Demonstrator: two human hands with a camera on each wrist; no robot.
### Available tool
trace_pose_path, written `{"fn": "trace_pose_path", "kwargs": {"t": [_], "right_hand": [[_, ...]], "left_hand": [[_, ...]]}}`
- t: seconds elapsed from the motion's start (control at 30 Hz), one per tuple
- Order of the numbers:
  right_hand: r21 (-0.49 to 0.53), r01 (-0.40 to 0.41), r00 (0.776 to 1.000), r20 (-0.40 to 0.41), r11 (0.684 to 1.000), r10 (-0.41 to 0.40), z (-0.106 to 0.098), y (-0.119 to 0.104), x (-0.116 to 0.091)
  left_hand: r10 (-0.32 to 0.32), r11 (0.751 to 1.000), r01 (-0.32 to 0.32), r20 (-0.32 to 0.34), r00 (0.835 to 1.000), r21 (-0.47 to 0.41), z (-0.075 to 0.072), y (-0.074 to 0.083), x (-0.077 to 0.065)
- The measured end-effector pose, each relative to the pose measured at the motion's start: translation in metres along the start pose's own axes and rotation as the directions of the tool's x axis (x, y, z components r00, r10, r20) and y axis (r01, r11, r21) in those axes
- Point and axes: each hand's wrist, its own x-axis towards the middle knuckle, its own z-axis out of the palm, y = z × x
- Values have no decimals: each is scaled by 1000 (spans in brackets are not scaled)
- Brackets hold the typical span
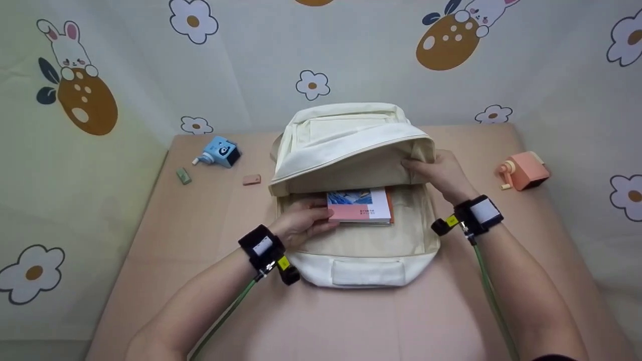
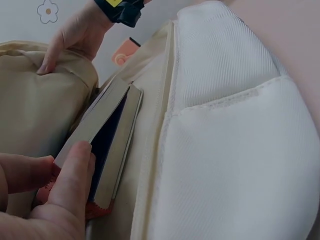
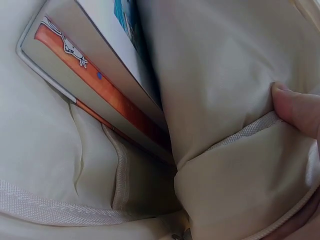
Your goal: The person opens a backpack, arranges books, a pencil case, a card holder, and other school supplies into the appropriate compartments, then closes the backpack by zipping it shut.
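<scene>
Table [image 1: 210, 215]: tan-topped, it lay beneath the backpack and the small things around it.
Backpack [image 1: 311, 271]: cream and white, its main compartment gaped toward the person with books inside. It was probably light, its cloth soft enough to sag, so a seam or zip edge seemed a firmer hold than loose lining.
Flap [image 1: 351, 143]: it stood lifted over the far part of the bag. The right wrist view showed a tape-edged pocket [image 3: 235, 185] on its inner side, contents hidden.
Books [image 1: 351, 213]: they were in the main compartment, far edge beneath the flap, an upper book over an orange-covered one [image 3: 95, 75]. Whether they rested fully on the lining could not be told. They looked stiff, likely weighty for their size and hardly fragile, though corners might dent. Smooth covers might slide on each other, and a dark gap showed between page blocks; a grip spanning both, thumb above and fingers below, seemed surest.
Left hand [image 1: 303, 220]: it held the books at their left end, thumb and fingers close together.
Right hand [image 1: 444, 170]: it pinched the flap's right edge, thumb on the lining.
Sharpeners: a blue one [image 1: 220, 151] sat left of the bag, an orange one [image 1: 529, 170] to the right.
Erasers: a pink one [image 1: 252, 179] and a green one [image 1: 183, 175] lay near the blue sharpener.
</scene>
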Motion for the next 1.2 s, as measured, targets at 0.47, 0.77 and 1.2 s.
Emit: {"fn": "trace_pose_path", "kwargs": {"t": [0.47,0.77,1.2], "right_hand": [[-2,-14,1000,-26,1000,14,2,1,0],[3,-7,1000,-20,1000,7,2,2,-1],[-16,-13,1000,-3,1000,13,2,0,-2]], "left_hand": [[71,970,-113,196,978,214,-6,16,-30],[109,941,-161,182,977,299,-29,23,-58],[312,567,-178,-9,950,804,-81,55,-69]]}}
